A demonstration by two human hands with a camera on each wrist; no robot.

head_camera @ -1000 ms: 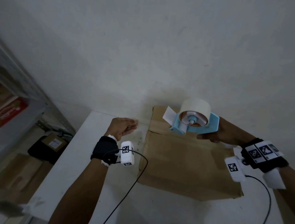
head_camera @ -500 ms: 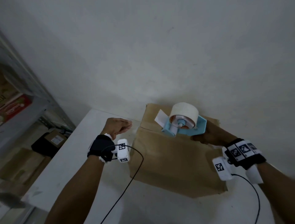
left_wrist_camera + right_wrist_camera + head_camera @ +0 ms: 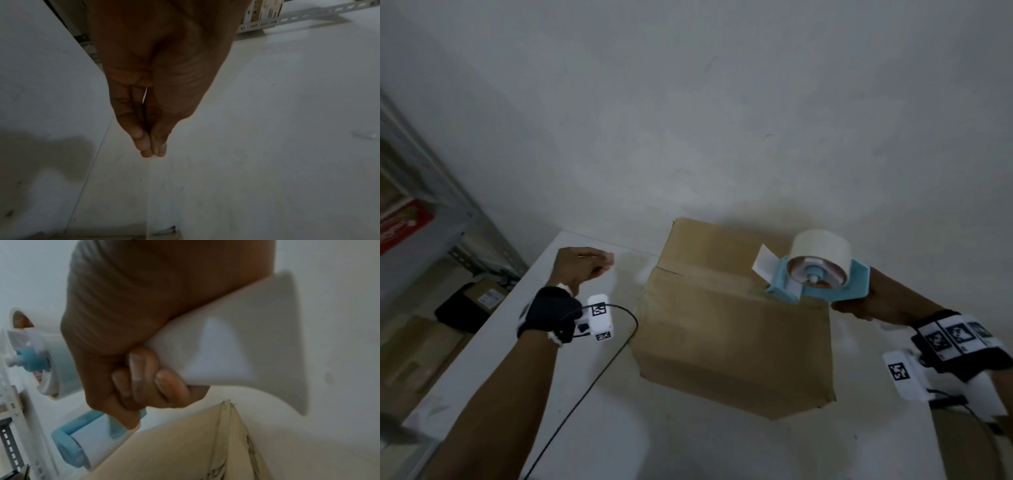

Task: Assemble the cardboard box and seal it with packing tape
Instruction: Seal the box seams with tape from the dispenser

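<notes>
Cardboard box [image 3: 732, 329] sits on the white table [image 3: 599, 428], pushed close to the wall [image 3: 688, 120]; top flaps folded down, seam between them visible, no tape strip discernible on it. Tape dispenser [image 3: 818, 284] — blue frame, white roll on the hub — hovers at the box's far right top edge, its loose tape tab [image 3: 763, 262] sticking up toward the left. Right wrist view shows its roller [image 3: 96, 449] just beside the cardboard; whether it touches, cannot tell.

Right hand [image 3: 859, 301] grip: fingers [image 3: 141, 369] curled tight round the dispenser's white handle [image 3: 236, 344], wrapped fully.

Left hand [image 3: 580, 267] is off the box, held over the table to the left of it and well apart from the dispenser. Grip pressed together — thumb tip against fingertips [image 3: 152, 146], with nothing visible between them.

Outward: black cable [image 3: 599, 377] trails from the left wrist unit across the table. Metal shelving [image 3: 424, 205] stands at far left, a red package [image 3: 404, 226] on it, more cartons [image 3: 486, 296] on the floor below.
</notes>
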